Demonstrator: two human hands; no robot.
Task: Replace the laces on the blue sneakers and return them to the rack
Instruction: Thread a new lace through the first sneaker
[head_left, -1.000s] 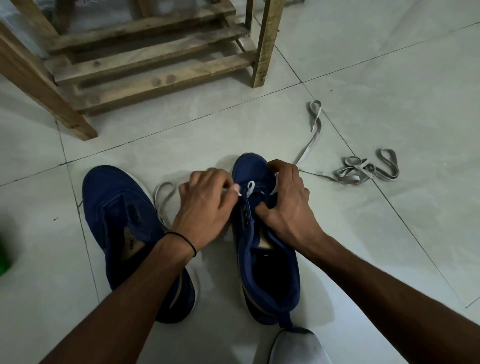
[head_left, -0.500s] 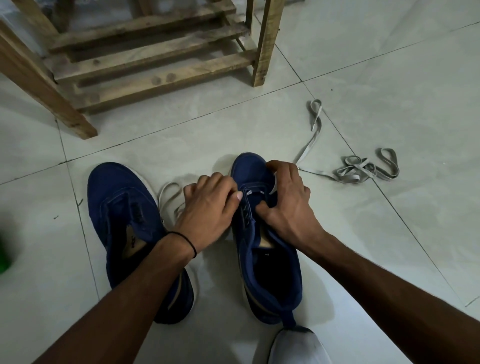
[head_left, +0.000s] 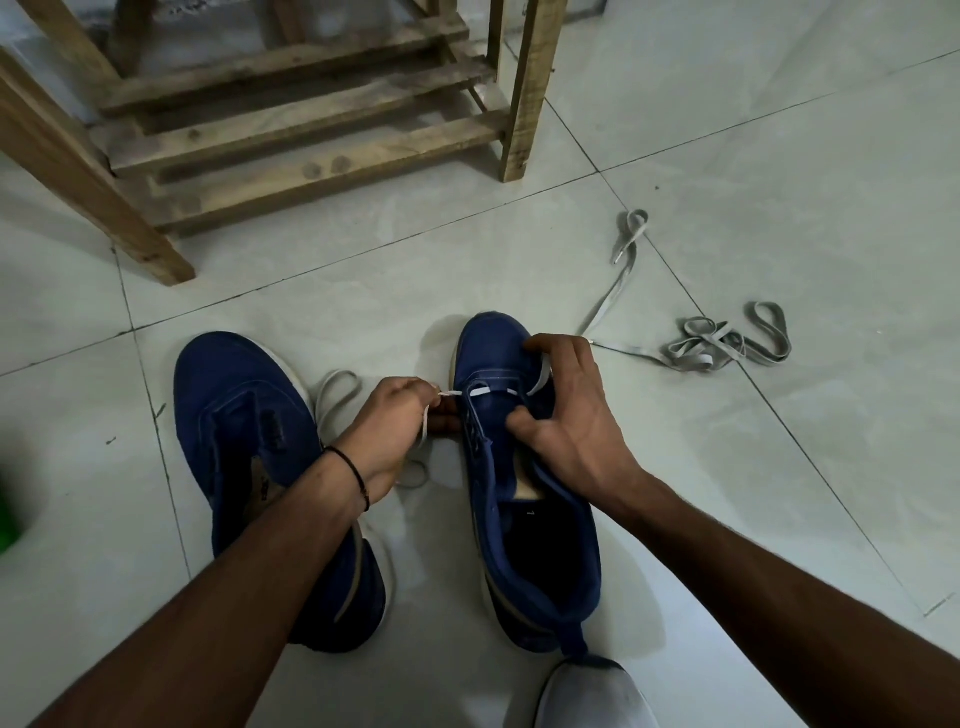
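Left hand (head_left: 395, 431) pinches the white lace (head_left: 485, 391), taut across the sneaker (head_left: 488, 343). Right hand (head_left: 571, 415), fingers curled, grips that sneaker's upper.

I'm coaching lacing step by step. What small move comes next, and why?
Probably pull the white lace taut with the left hand, which pinches it: only the front eyelets of the sneaker are threaded, and the right hand holds it.

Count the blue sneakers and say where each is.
2. The left sneaker lies on the floor, partly under the left forearm. The right sneaker stands beside it, gripped by the right hand; the left hand pinches its white lace. The rack's top is out of frame.
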